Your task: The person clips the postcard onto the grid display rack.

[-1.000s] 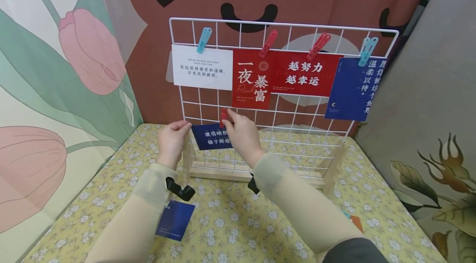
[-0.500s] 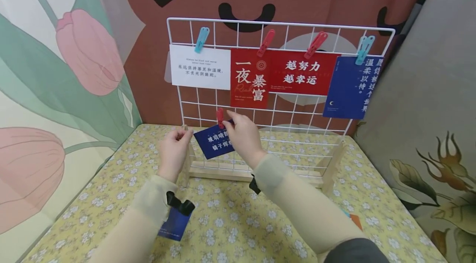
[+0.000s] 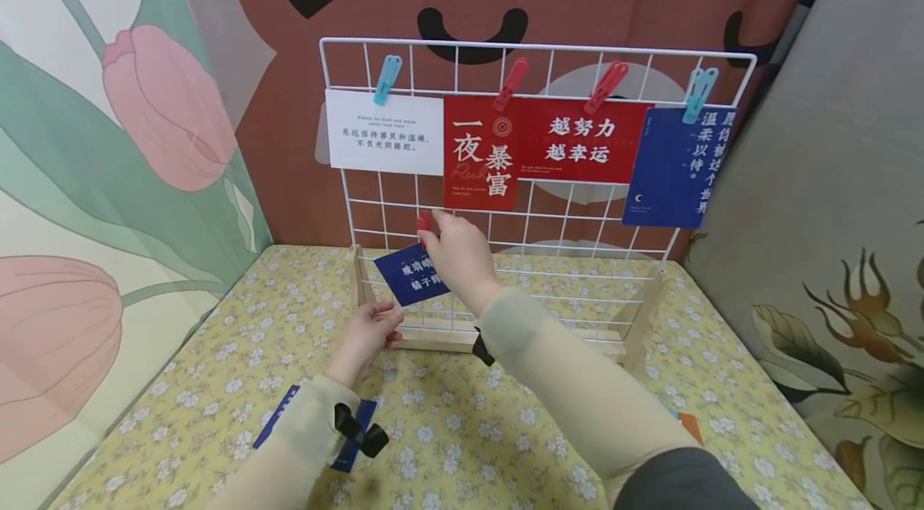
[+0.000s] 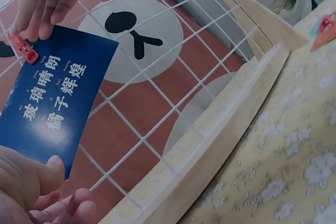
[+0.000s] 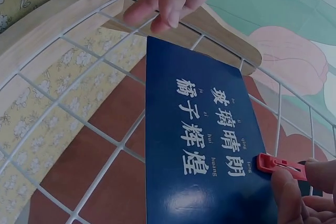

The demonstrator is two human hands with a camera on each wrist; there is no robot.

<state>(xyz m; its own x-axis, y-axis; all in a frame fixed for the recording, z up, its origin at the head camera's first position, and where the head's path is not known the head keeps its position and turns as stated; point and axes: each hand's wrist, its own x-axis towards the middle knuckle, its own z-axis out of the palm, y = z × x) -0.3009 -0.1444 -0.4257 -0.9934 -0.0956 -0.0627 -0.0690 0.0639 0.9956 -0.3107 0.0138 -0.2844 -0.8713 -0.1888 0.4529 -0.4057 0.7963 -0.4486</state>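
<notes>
A blue card (image 3: 407, 273) with white characters hangs tilted at the lower left of a white wire grid (image 3: 537, 47). Pinched between my right hand's (image 3: 464, 257) thumb and finger is a red clothes peg (image 5: 281, 166), which sits on the card's upper edge. Whether the peg also bites a grid wire cannot be told. My left hand (image 3: 366, 337) is just below the card's lower left corner, fingers loosely bent and holding nothing. In the right wrist view a gap shows between those fingers (image 5: 173, 3) and the card.
Along the grid's upper part hang a white card (image 3: 386, 159), two red cards (image 3: 577, 169) and another blue card (image 3: 660, 173), each with a peg. Wooden feet (image 3: 653, 309) support the grid. Blue cards (image 3: 273, 420) lie under my left forearm; an orange piece (image 3: 690, 426) lies right.
My left hand has let go of the card's left edge and moved down and right. The card has tilted, its left side lower. My right hand stays at the peg.
</notes>
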